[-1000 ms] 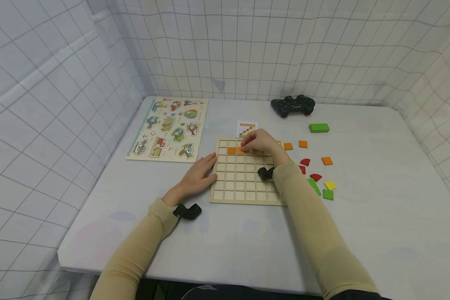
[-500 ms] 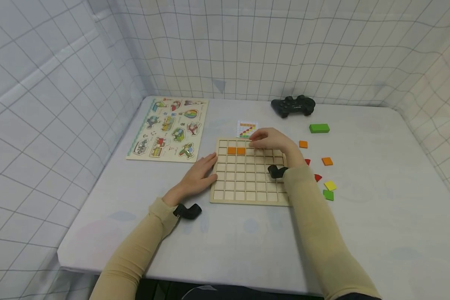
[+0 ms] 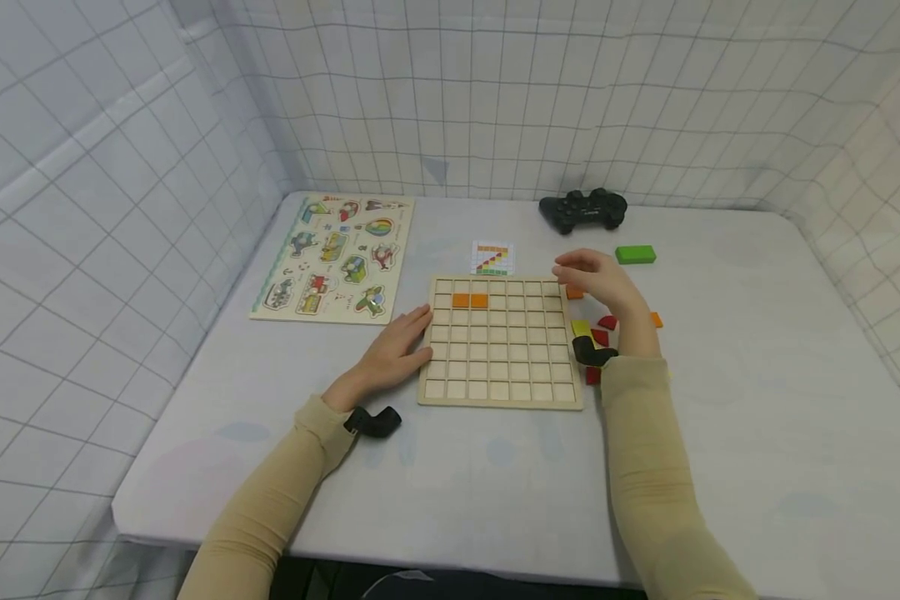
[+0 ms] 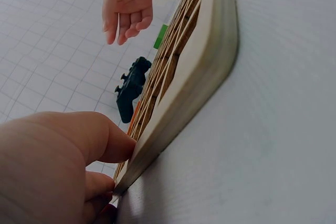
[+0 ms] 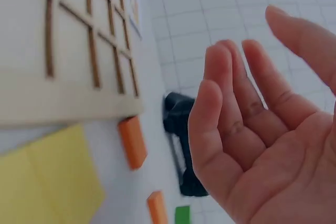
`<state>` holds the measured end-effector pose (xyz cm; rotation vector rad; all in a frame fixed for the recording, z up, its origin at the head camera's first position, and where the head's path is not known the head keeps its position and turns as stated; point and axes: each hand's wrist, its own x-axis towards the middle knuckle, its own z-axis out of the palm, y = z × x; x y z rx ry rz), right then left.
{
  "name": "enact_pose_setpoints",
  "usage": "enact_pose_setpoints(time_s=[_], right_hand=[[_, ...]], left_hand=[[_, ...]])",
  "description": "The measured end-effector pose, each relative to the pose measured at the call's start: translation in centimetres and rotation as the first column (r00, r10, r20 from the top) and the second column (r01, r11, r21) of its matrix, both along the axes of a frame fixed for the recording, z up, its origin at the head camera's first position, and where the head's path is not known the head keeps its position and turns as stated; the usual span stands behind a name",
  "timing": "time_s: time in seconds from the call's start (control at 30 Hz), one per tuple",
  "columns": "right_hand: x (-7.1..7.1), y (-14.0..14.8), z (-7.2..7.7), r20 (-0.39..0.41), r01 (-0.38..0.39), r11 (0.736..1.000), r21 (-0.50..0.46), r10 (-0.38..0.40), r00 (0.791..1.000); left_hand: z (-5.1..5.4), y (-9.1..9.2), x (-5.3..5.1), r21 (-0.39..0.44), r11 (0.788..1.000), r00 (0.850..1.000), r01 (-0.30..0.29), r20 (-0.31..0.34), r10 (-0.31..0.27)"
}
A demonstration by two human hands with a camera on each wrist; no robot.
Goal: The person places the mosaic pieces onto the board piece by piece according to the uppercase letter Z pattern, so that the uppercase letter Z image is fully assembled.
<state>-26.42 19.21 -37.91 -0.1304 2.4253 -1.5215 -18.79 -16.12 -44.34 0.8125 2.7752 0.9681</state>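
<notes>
The wooden grid board (image 3: 498,351) lies flat in the head view, with two orange squares (image 3: 469,301) side by side in its second row. My left hand (image 3: 392,352) touches the board's left edge with relaxed fingers; the left wrist view shows the thumb and fingers (image 4: 119,142) against that edge. Above the board's upper right corner hovers my right hand (image 3: 602,282), its fingers loosely bent and holding nothing in the right wrist view (image 5: 262,108). An orange piece (image 5: 133,142) lies by the board's edge, below that hand. A small pattern card (image 3: 492,258) lies behind the board.
Right of the board lie red pieces (image 3: 600,337) and a yellow piece (image 3: 582,328), partly behind the right wrist and its black camera. A picture puzzle board (image 3: 333,260) is at the back left. A black game controller (image 3: 583,210) and a green block (image 3: 635,255) lie at the back right.
My right hand has moved right, off the two orange squares and across the board to its upper right corner. The left hand has stayed at the left edge.
</notes>
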Motion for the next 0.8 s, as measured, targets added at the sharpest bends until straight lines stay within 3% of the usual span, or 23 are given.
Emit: enact_pose_setpoints(time_s=[0.27,0.53,0.8], right_hand=[[0.4,1.4,-1.1,0.067,0.103,0.992,-0.077,-0.098,0.993],[0.4,2.2,-2.7,0.057,0.178,0.972,-0.154,-0.171,0.984],[-0.1,2.6,-4.0,0.051,0.231,0.966,-0.117,-0.227,0.973]], left_hand=[[-0.1,-0.1,0.0,0.011,1.000,1.000,-0.001,-0.001,0.001],[-0.1,0.0,0.0,0.002,1.000,1.000,0.007,-0.010,-0.007],[0.5,0.1,0.3,0.030,0.999,1.000,0.015,-0.014,-0.015]])
